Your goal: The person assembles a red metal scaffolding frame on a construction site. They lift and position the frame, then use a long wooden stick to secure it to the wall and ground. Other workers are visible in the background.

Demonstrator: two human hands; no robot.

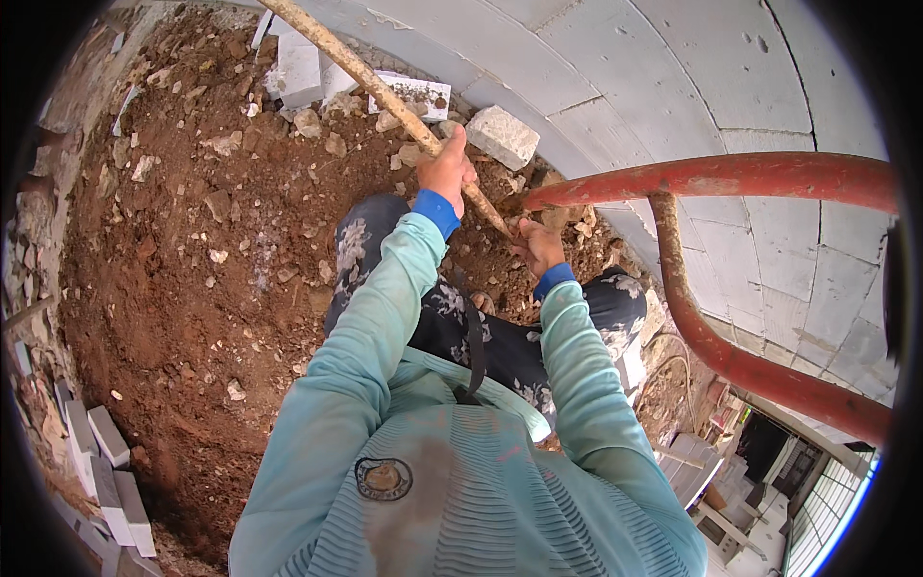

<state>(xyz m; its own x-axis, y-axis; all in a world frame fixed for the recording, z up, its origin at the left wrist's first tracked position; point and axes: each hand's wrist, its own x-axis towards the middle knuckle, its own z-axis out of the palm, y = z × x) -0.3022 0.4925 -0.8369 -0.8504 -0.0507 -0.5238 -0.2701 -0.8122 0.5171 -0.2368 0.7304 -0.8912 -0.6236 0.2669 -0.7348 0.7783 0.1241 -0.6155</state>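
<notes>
Brown dirt and stones lie under both hands, beside a white block wall.
Left hand (446, 171) is wrapped tight around a long wooden stick (385, 96), higher up. Right hand (538, 245) grips the same stick lower down, near the dirt. A white block (502, 136) sits just past the left hand. A red pipe (731, 178) runs right of the right hand.

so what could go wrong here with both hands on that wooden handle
The left hand and right hand grip the wooden handle bare, so blisters or splinters seem possible. Its lower end works close to the legs and the red metal pipe, so a slip might strike either. Loose stones and a white block could shift underfoot.
</notes>
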